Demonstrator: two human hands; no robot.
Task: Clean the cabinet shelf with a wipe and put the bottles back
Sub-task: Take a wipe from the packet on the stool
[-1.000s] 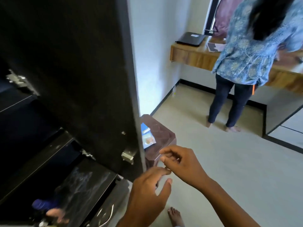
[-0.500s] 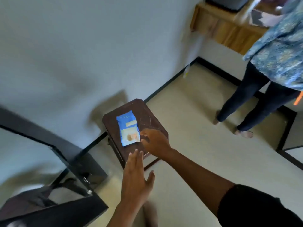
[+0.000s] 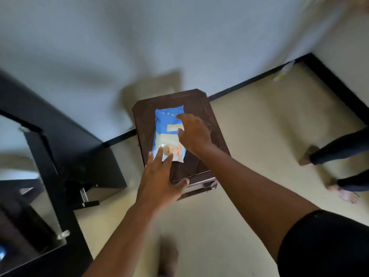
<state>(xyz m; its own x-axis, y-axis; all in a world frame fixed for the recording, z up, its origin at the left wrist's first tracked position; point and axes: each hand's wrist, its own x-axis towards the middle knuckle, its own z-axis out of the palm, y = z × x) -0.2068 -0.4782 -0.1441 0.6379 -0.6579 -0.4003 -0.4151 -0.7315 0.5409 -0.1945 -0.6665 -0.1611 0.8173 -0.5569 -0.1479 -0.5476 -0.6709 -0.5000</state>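
Note:
A blue and white pack of wipes [image 3: 166, 126] lies flat on a dark brown stool [image 3: 201, 166] by the white wall. My right hand [image 3: 194, 132] rests over the pack's right side, its fingers spread across the top part. My left hand [image 3: 159, 180] is flat and open, with its fingertips on the pack's lower end. Neither hand has closed around the pack. The dark cabinet [image 3: 50, 156] stands at the left with its door [image 3: 30, 206] swung out. No bottles are in view.
Another person's legs and bare feet [image 3: 339, 166] stand on the cream floor at the right. A black skirting [image 3: 259, 76] runs along the wall. A small pale object [image 3: 283, 70] lies in the far corner. My own foot [image 3: 169, 256] shows at the bottom.
My view has swung from the cabinet down to the stool. Both hands have reached forward onto the pack of wipes, the right one moving up over it.

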